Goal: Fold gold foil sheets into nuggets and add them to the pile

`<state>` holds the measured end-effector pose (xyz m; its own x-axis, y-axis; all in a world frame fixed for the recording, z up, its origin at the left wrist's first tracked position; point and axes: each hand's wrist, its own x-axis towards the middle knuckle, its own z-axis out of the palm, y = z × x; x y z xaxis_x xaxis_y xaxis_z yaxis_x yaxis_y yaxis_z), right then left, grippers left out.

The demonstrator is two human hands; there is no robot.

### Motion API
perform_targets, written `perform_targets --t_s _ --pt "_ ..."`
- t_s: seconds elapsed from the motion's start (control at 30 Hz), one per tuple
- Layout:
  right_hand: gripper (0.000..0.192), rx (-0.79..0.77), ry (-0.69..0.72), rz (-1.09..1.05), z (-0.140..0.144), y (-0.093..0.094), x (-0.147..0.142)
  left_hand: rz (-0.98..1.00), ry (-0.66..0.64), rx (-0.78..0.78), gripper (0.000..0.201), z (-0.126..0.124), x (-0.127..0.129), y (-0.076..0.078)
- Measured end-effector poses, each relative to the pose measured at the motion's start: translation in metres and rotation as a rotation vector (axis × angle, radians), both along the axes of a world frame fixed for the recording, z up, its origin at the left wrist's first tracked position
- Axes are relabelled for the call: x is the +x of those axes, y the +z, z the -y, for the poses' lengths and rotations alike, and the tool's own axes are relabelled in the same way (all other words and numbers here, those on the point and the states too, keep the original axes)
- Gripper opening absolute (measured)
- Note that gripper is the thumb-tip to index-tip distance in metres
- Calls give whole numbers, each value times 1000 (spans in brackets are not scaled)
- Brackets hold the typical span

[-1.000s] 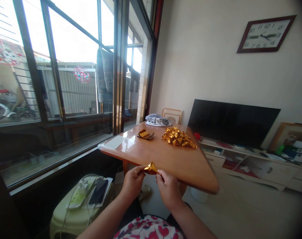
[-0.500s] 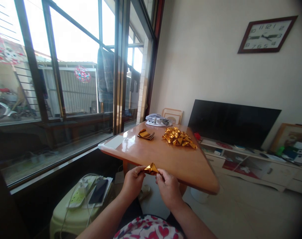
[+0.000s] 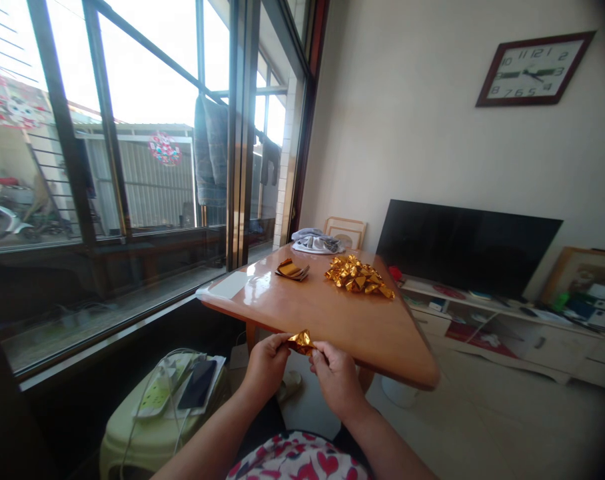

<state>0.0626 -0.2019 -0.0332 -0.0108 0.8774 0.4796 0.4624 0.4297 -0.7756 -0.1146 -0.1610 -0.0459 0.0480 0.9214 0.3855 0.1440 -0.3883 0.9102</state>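
low in the centre of the frame, the left hand (image 3: 267,363) and right hand (image 3: 335,377) pinch a small gold foil piece (image 3: 301,341) between their fingertips, just off the near edge of the tabletop (image 3: 322,313). each grip is narrow on one end; its long axis runs hand to hand. a foil pile (image 3: 358,275) lies further up the tabletop.

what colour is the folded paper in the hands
Shiny gold folded paper, clearest in the head view.
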Motion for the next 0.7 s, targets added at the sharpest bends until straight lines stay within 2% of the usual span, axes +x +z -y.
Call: perform_targets --t_s 0.23,0.5,0.7 --pt "23 -14 -129 -20 1 2 1 -5 38 -20 33 -2 1 -1" --pt "25 -41 -58 -41 2 3 -1 2 33 -29 32 -2 1 0" --pt "27 -66 -190 -122 -2 -2 3 30 33 -47 33 -2 4 1"
